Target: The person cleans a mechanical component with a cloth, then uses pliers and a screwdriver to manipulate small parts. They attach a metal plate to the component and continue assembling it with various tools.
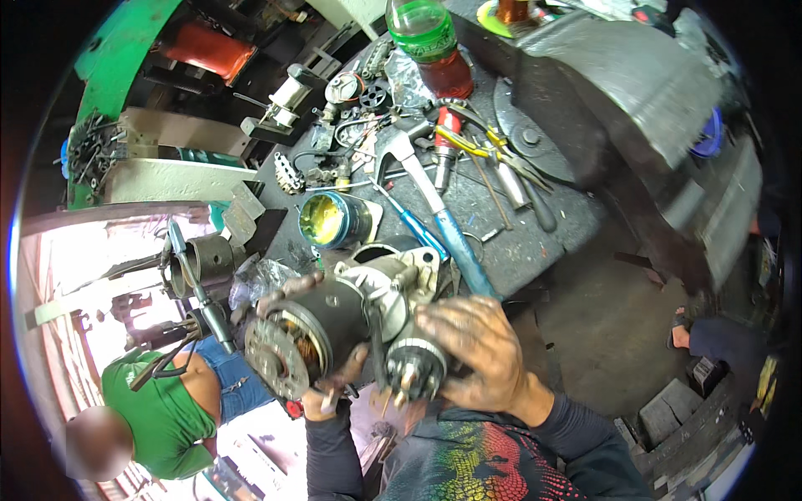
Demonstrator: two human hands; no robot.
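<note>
At the far left, on the wearer's side of the can, is a person in a green shirt; the small pale mark on the shirt is too small to read. Left of the can stands a dark cylinder with a bright bar lying across it. The left hand is clamped on the motor from beneath, fingers over its far side and thumb at its near side. The motor is held just on the wearer's side of the can. Its long axis runs obliquely: the disc-capped end, with copper windings exposed, points left and toward the wearer, while the pale, flanged housing points right and away. The smaller side cylinder turns its terminals toward the wearer. The can, blue and holding yellow paste, lies on the dark desk. Just right of it is a blue-handled screwdriver, tip pointing away from the wearer. Beyond the can and to its right, a bottle of red liquid bears a green label with lettering. The hammer, right of the can, has its head away from the wearer. Nearer the wearer than the can, and right of it, the right hand is closed around the motor's smaller cylinder. Yellow-handled pliers lie farther right of the can, on its far side.
</note>
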